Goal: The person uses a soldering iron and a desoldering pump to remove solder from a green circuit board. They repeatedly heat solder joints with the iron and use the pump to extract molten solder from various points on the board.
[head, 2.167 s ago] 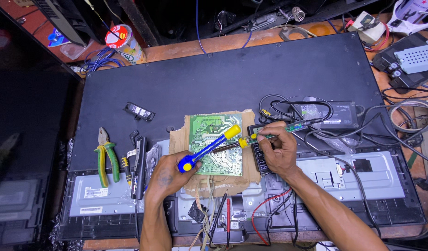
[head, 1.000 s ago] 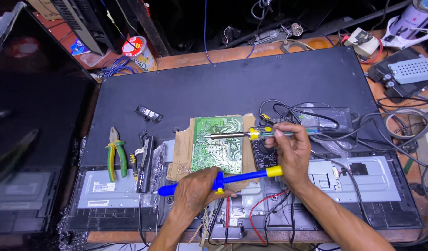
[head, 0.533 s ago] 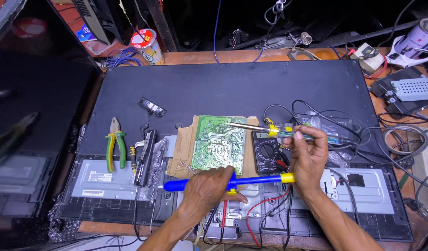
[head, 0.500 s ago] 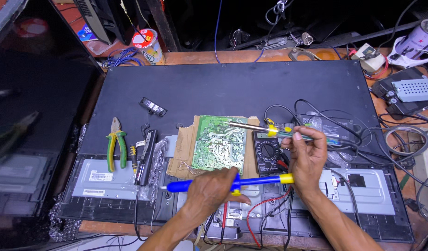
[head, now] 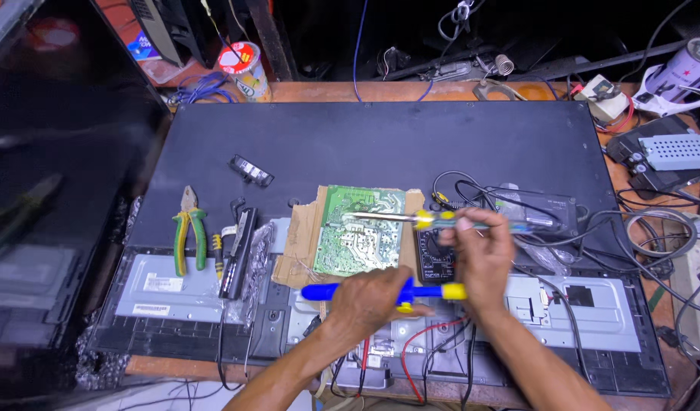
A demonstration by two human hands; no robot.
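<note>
Left hand closed around the middle of a blue plastic desoldering pump with yellow end, held level just below the green printed circuit board; fingers wrapped on the barrel. Right hand pinches a soldering iron with yellow collar and clear handle, fingers narrow on the grip; the metal tip lies over the upper part of the board, whether it touches cannot be told. The board rests on a torn piece of brown cardboard, which lies on the dark back panel of a flat television at the edge where the opened grey metal chassis begins. A black multimeter sits just beside the board, partly under the right hand. Left of the cardboard: green-and-yellow handled pliers and a long black tool. Containers: a round cup with red-and-white lid stands upright at the far edge of the wooden bench; contents hidden by the lid. A black power adapter with coiled cable lies right of the iron.
</note>
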